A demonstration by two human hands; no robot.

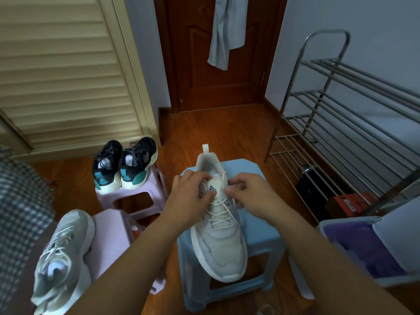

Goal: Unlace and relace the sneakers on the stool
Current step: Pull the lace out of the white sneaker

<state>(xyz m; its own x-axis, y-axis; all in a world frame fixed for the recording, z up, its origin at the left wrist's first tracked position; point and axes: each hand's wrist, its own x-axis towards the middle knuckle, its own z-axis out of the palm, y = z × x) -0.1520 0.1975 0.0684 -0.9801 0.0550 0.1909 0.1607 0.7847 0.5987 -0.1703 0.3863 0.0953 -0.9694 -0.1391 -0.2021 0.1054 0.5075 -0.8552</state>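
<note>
A blue bin (372,226) at the right edge holds something purple (363,248) that I cannot identify. A white sneaker (219,242) lies on the blue stool (256,233), toe toward the camera. The left hand (189,196) pinches the lace (219,211) at the left side of the tongue, and the right hand (247,194) pinches it at the right side, fingers curled, near the top eyelets. A second white sneaker (61,262) rests on a pink stool (111,242) to the left. Behind it, a pair of black sneakers (123,164) stands on another pink stool (136,196), heels marked "PEAK". A metal shoe rack (341,114) stands to the right, with a black object and a red box (350,204) under it; the box's label is unreadable. A grey cloth (227,30) hangs on the brown door (218,64).
</note>
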